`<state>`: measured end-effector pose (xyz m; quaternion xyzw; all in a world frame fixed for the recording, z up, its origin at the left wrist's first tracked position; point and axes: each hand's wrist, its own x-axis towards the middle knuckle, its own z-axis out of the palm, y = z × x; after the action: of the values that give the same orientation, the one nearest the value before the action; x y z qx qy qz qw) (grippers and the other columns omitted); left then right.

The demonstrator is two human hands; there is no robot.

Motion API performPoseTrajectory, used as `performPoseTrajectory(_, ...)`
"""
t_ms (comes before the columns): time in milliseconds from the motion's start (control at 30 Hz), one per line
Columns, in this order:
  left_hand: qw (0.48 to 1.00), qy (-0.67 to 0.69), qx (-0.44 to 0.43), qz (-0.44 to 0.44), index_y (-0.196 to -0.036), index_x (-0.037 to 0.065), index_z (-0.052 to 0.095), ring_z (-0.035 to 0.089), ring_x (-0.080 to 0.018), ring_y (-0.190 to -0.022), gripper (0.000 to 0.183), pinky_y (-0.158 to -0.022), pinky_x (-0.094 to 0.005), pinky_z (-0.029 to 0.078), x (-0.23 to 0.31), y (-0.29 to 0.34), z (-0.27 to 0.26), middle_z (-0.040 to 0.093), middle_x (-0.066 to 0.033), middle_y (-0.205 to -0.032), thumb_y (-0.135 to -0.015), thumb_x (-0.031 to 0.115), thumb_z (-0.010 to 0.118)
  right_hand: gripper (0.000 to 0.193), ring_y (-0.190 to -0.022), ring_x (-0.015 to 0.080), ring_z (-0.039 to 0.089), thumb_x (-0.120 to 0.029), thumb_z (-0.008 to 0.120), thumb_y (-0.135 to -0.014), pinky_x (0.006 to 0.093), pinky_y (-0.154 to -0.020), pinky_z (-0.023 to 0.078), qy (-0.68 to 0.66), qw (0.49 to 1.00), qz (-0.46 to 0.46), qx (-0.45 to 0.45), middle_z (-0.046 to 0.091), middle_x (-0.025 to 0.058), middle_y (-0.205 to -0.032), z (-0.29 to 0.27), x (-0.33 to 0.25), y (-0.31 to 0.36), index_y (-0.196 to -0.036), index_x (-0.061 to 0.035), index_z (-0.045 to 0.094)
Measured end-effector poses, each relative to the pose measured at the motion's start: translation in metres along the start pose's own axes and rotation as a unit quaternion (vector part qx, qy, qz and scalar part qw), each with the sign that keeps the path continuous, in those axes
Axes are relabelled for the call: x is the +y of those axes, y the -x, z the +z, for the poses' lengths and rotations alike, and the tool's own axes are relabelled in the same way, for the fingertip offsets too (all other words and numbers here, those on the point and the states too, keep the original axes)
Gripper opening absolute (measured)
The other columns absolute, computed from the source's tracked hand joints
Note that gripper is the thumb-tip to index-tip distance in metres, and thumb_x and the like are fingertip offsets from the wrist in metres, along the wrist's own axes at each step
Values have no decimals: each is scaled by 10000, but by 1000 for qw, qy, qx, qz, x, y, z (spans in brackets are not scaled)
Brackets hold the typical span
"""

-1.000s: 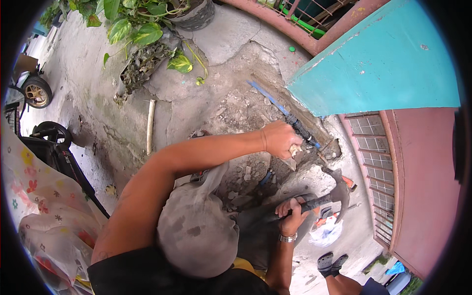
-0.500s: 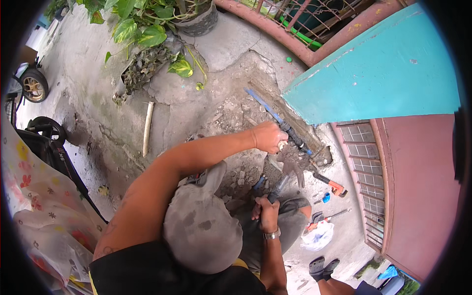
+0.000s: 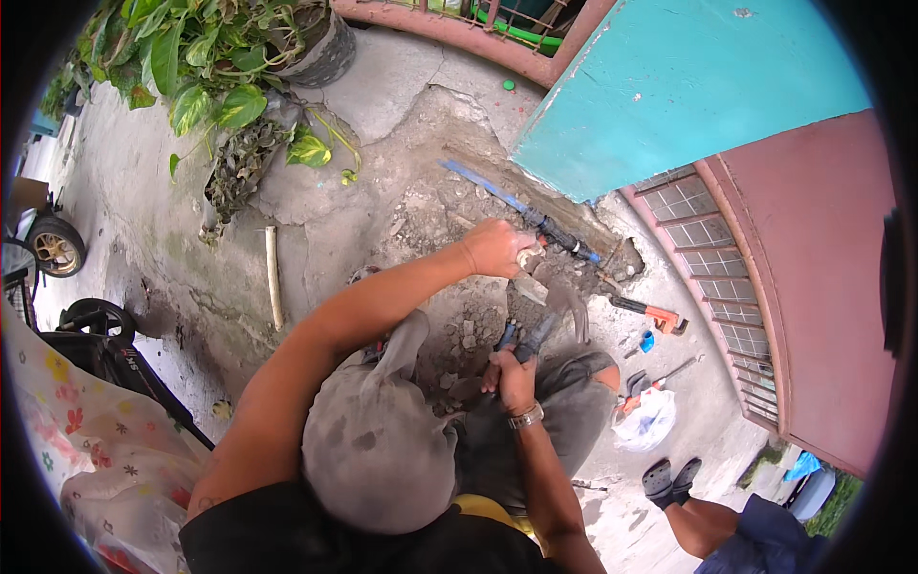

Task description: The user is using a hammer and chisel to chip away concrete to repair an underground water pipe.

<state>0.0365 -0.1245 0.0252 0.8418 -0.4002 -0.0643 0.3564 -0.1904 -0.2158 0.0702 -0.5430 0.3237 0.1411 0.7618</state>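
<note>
My left hand (image 3: pixel 495 247) reaches across from the left, closed around a small cream-coloured piece (image 3: pixel 529 256) beside the buried pipe. That blue pipe (image 3: pixel 488 187) with black fittings (image 3: pixel 562 239) lies in a dug-out trench along the wall. Low in the middle, my right hand (image 3: pixel 514 379), with a watch on the wrist, grips the dark handle of a claw hammer (image 3: pixel 571 311). The hammer's head is close below my left hand; whether they touch, I cannot tell. A short blue pipe end (image 3: pixel 507 333) shows in the rubble near my right hand. A rounded grey cloth form (image 3: pixel 378 459) hides part of the ground.
An orange-and-black pipe wrench (image 3: pixel 650 311), a blue fitting (image 3: pixel 647 341) and a white plastic bag (image 3: pixel 645 421) lie at right. Another person's feet in dark clogs (image 3: pixel 669 481) stand beyond. A turquoise wall (image 3: pixel 698 86) borders the trench. Potted plants (image 3: pixel 320 53) and a pale stick (image 3: pixel 274 277) are left.
The whole view has shifted and turned slightly, bringing more of the other person's legs in. Both my hands keep their grips, staying near the same spots by the pipe.
</note>
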Motion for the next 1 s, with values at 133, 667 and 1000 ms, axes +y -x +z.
performPoseTrajectory(133, 999, -47, -6, 28, -1004, 155, 717, 668, -368, -649, 345, -622, -488, 546, -14, 7, 4, 663, -135, -682, -671, 244, 688, 204, -371, 161, 416, -27, 575, -877, 322, -408, 425, -61, 988, -104, 91, 469, 53, -506, -18, -79, 70, -715, -71, 457)
performPoseTrajectory(667, 998, -18, -64, -9, -798, 181, 695, 675, -342, -686, 107, -614, -453, 535, -11, 14, -6, 689, -114, -728, -755, 278, 710, 209, -351, 207, 428, -36, 599, -827, 365, -395, 426, -57, 997, -33, -35, 422, 62, -476, -66, -16, 20, -688, -83, 450)
performPoseTrajectory(1000, 994, 45, -9, 101, -732, 193, 596, 628, -214, -730, 140, -749, -363, 498, -6, 48, -23, 635, -1, -718, -678, 208, 725, 200, -375, 179, 428, -37, 587, -853, 338, -415, 410, -138, 987, -53, 61, 451, 65, -503, -63, -18, 5, -708, -72, 455)
